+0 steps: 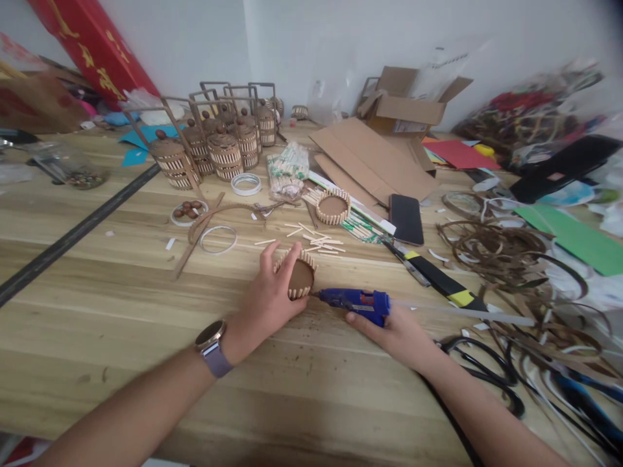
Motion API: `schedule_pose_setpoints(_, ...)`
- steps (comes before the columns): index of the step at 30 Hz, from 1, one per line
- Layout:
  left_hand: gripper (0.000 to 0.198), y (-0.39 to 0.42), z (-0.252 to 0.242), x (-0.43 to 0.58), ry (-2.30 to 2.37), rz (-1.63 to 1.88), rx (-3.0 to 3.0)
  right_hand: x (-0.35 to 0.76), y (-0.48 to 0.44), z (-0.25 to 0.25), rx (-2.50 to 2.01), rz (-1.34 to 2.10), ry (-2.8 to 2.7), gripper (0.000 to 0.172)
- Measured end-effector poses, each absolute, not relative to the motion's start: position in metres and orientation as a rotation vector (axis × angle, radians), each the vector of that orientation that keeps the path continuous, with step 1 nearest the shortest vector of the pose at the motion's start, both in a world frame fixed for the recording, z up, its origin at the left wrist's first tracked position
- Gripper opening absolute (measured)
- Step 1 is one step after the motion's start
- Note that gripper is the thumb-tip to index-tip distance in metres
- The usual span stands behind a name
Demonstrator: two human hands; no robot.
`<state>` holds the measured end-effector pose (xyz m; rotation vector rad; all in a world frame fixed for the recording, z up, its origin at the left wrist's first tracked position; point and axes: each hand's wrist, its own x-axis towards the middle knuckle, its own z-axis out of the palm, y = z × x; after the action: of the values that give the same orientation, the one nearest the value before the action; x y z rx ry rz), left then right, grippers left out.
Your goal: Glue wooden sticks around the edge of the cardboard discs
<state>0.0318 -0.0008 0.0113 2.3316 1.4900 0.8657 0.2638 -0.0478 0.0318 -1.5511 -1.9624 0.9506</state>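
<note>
My left hand [275,285], with a watch on its wrist, curls its fingers and thumb around a small round cardboard base [302,277] edged with short upright wooden sticks. In my right hand [396,334] is a blue glue gun [357,303], its nozzle at the lower right rim of the base. A long clear glue stick [467,314] extends from the back of the gun. Just beyond the base lie loose short wooden sticks [324,243]. A second stick-edged round base [333,206] rests farther back.
Several finished lantern-like stick baskets [225,154] stand at the back left. A box knife [438,275], a phone [405,219] and black scissors [487,366] lie to the right, near coiled brown strips [496,246]. Cardboard sheets [370,159] lie behind. A black bar [78,230] crosses the left side.
</note>
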Motion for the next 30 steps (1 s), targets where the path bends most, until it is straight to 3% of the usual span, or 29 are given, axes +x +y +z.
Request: schedule_pose_setpoints(30,0.095,0.0007,0.0084,0.0313,1.503,0.845,2.320,0.2602,-0.0501,0.0230,-1.610,0.839,-1.963,0.036)
